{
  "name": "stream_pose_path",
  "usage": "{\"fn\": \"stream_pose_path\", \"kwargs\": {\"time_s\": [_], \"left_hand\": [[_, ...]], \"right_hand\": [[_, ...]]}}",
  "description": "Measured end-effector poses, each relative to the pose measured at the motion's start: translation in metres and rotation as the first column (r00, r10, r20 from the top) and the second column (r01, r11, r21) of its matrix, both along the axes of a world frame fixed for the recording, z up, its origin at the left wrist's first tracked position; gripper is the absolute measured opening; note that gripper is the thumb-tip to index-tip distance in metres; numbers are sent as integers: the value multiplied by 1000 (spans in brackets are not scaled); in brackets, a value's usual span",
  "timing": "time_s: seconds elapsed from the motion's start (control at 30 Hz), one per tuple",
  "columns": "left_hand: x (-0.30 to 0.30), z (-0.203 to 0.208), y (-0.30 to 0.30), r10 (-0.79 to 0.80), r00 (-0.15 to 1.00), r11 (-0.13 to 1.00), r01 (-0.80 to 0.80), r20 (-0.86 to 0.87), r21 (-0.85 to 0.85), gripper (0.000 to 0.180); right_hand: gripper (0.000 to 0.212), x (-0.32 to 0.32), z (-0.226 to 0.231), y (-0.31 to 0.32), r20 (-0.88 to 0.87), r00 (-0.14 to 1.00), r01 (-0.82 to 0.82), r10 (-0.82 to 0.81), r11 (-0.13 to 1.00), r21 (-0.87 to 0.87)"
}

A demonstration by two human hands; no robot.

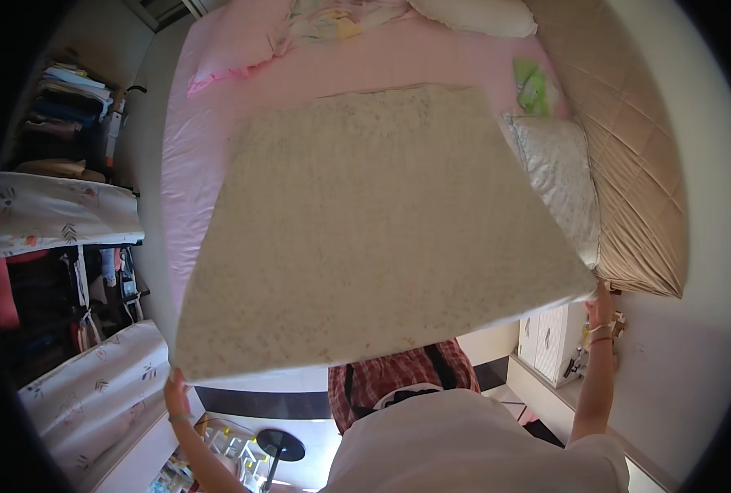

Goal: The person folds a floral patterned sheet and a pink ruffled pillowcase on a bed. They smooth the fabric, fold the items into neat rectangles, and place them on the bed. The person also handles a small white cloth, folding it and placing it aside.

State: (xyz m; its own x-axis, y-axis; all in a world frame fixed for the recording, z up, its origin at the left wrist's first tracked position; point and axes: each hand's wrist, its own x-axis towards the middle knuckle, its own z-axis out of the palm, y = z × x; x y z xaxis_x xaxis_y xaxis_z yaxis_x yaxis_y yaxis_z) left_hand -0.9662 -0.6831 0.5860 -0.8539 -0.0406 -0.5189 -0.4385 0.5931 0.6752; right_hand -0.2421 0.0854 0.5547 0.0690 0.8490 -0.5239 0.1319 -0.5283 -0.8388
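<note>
Over the middle of the pink-sheeted bed [193, 177]: one large beige cloth [365, 222], speckled with a small darker pattern, spread broad and nearly flat; its near edge runs taut between two corners, sagging a little, and its far edge lies over the pink sheet. Left hand [178, 396]: clamped on the near left corner, a band at the wrist. Right hand [599, 304]: clamped on the near right corner, bands at the wrist. The hands stand well apart, the cloth's full near width between them.

Beside the cloth, right: one pale grey patterned pillow [556, 177], partly covered by it; beyond that, one bright green item [533, 89], kind unclear. At the far side of the bed: one pink pillow [242, 41], left; one cream pillow [479, 15], right. Along the bed's right side: a tan quilted cover [628, 131].

Farther out, left: shelves of folded clothes [70, 99] with a white leaf-print curtain [66, 212]. Lower right: one white cabinet [544, 341]. Lower left: one round black stool-like piece [281, 444].
</note>
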Motion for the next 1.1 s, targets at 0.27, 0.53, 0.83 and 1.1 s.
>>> {"fn": "stream_pose_path", "kwargs": {"time_s": [0.27, 0.53, 0.83, 1.1], "left_hand": [[91, -22, -92, 158, 925, 987, -138, 346, -81, 64], [-57, -43, 23, 65, 973, 995, -46, 222, -88, 24], [-341, -225, 267, 149, 984, 939, -171, 96, 299, 23], [-364, -314, 455, 196, 963, 909, -109, -183, 402, 43]], "right_hand": [[45, 8, -8, -62, 379, 923, 24, 66, 973, -229], [54, -114, -39, 91, 481, 837, -231, 261, 965, -123], [50, -312, -146, 282, 186, 966, -219, 181, 953, 209], [60, -424, -251, 289, 714, 678, -607, 176, 681, 409]]}}
